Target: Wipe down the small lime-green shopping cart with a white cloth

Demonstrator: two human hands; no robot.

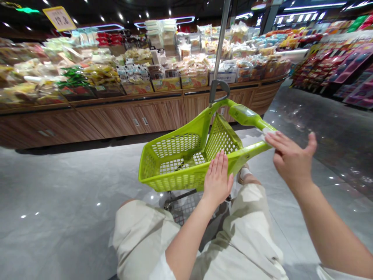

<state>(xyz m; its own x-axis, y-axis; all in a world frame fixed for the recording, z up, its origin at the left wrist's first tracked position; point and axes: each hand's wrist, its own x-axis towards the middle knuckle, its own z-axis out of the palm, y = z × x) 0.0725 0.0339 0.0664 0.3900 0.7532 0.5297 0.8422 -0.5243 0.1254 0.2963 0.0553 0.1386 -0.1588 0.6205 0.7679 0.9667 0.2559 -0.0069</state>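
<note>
A lime-green plastic shopping cart (170, 177) with perforated basket walls stands in front of my legs, turned slantwise. My left hand (218, 177) lies flat on the basket's near side, fingers straight and close together. At the cart's handle (264, 125), my right hand (291, 155) presses a small white wipe or tissue (266, 131) onto the green plastic. One finger of that hand sticks out to the right, away from the handle. Most of the white piece is hidden under the fingertips. A grey bracket with a tall metal pole (220, 46) rises from the cart's far corner.
Behind the cart runs a wood-fronted display counter (157, 114) piled with packaged foods. A yellow-edged price sign (60, 18) hangs at upper left. More shelves of packages (320, 66) stand at right. The grey tiled floor (64, 202) is shiny. My knees are close to the cart.
</note>
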